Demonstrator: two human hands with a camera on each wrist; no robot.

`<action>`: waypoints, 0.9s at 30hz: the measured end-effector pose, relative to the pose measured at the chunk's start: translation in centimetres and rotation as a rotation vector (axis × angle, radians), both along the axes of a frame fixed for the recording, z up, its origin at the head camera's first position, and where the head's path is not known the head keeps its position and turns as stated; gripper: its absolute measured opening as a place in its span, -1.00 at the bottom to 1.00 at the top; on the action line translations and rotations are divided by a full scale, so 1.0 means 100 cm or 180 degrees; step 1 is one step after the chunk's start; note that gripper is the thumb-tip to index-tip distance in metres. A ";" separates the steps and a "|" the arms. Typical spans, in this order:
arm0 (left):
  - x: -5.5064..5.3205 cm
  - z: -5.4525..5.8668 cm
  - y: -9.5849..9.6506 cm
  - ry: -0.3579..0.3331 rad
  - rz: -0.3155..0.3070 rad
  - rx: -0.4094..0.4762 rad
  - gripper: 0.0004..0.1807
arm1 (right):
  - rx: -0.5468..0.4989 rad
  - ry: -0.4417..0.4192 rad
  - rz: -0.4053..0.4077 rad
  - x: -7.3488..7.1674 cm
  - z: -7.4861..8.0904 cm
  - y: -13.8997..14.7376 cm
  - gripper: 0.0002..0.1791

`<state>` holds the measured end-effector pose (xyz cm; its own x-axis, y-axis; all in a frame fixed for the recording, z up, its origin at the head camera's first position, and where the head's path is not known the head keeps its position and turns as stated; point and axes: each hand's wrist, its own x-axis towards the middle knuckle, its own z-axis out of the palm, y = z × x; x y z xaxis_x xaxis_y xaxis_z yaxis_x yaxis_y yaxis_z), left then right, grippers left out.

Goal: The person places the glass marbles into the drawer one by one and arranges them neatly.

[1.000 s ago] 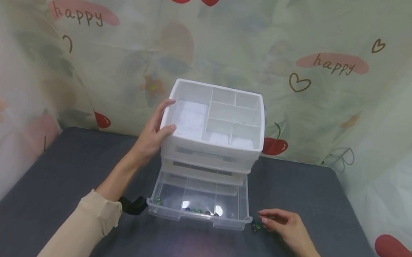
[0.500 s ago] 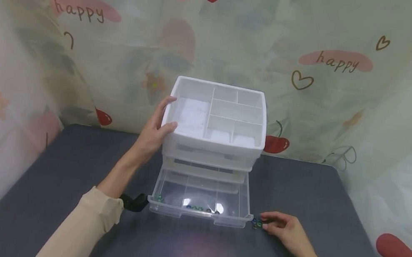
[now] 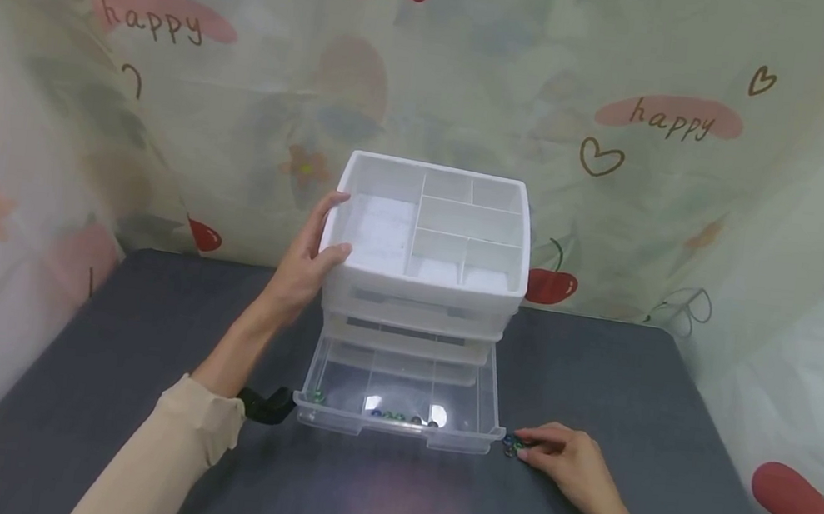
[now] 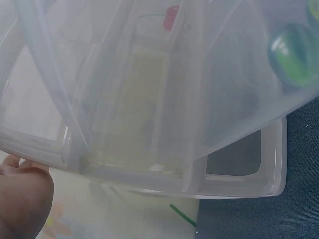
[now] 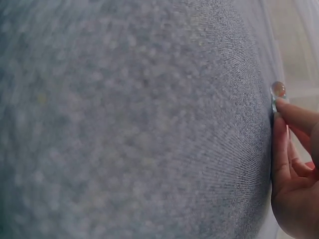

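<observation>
A white plastic drawer organizer point(image 3: 423, 292) with a divided top tray stands mid-table. My left hand point(image 3: 309, 257) grips its left rim, thumb in front and fingers behind. Its bottom clear drawer point(image 3: 400, 373) is pulled out and holds several glass marbles point(image 3: 395, 417) along the front wall. To the right of the drawer's front corner, a small cluster of marbles point(image 3: 510, 443) lies on the table. There my right hand point(image 3: 571, 466) pinches a marble point(image 5: 274, 105) between thumb and fingertips. In the left wrist view, a green marble point(image 4: 293, 55) shows through the clear drawer wall.
A dark grey cloth point(image 3: 595, 377) covers the table. Behind it hangs a curtain point(image 3: 457, 111) printed with cherries and hearts. A black strap-like piece point(image 3: 268, 406) shows beside the left wrist, near the drawer's left corner. A thin cable point(image 3: 685, 309) sits at the back right.
My right thumb and fingers have come closer together at the marbles beside the drawer. My left hand keeps its grip on the organizer. The head view has shifted slightly.
</observation>
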<state>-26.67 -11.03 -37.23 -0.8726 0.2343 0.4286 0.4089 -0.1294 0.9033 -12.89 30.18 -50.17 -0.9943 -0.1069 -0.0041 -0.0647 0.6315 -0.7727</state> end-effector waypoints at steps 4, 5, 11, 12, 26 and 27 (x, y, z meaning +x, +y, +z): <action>0.000 0.000 0.000 0.0026 0.0018 -0.0028 -0.33 | 0.0121 0.0130 0.0010 -0.001 0.000 -0.001 -0.75; 0.000 0.000 0.000 0.0038 0.0016 -0.0028 -0.33 | 0.0138 0.0155 0.0011 -0.001 -0.001 -0.001 -0.76; -0.001 0.000 0.000 0.0028 -0.0015 0.0031 -0.34 | 0.0094 0.0185 0.0004 -0.002 -0.003 -0.002 -0.79; -0.001 -0.001 0.000 0.0024 -0.0014 0.0043 -0.34 | 0.0066 0.0165 0.0008 -0.002 -0.003 -0.002 -0.80; -0.002 -0.001 0.000 -0.0015 -0.0018 0.0057 -0.35 | -0.0662 -0.0259 0.0009 -0.006 0.001 0.003 -0.75; -0.002 -0.001 0.000 -0.0006 -0.0019 0.0059 -0.35 | -0.0696 -0.0258 0.0039 -0.007 0.003 0.003 -0.74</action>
<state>-26.85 -11.03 -37.32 -0.8720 0.2315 0.4313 0.4064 -0.1487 0.9015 -13.59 30.48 -49.88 -0.9903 -0.1260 -0.0592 -0.0036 0.4480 -0.8940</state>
